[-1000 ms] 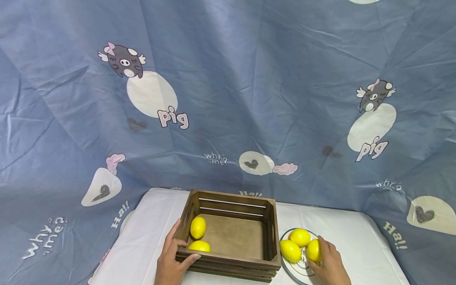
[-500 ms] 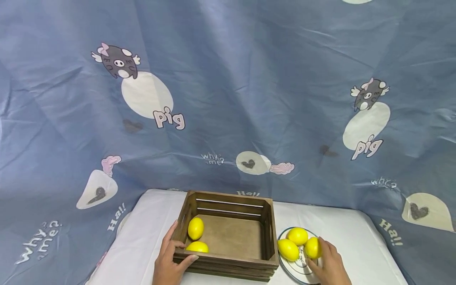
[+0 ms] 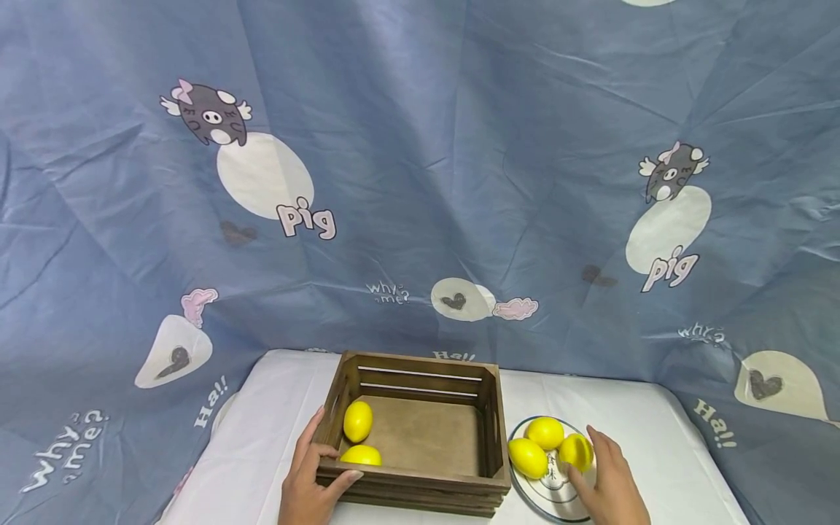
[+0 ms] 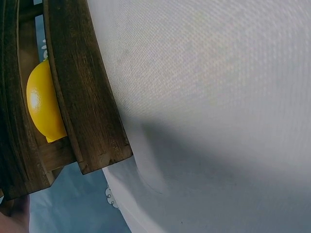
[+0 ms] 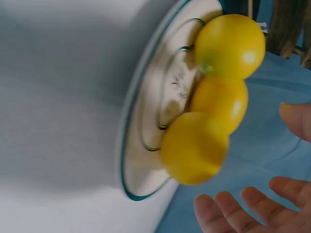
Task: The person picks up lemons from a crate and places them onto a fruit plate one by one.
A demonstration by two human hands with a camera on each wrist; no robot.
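Loosely spread right hand (image 3: 613,483), lemon (image 3: 577,451) beside — seemingly apart

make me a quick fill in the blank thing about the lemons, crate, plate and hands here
1. In the head view, ____ lemons show inside the wooden crate.
2. The plate bears ____ more lemons.
3. Seen from the head camera, the plate lies to the ____ of the wooden crate.
4. Of the plate and the crate, the left hand grips the ____, while the right hand is open beside the lemons.

Missing words: two; three; right; crate.
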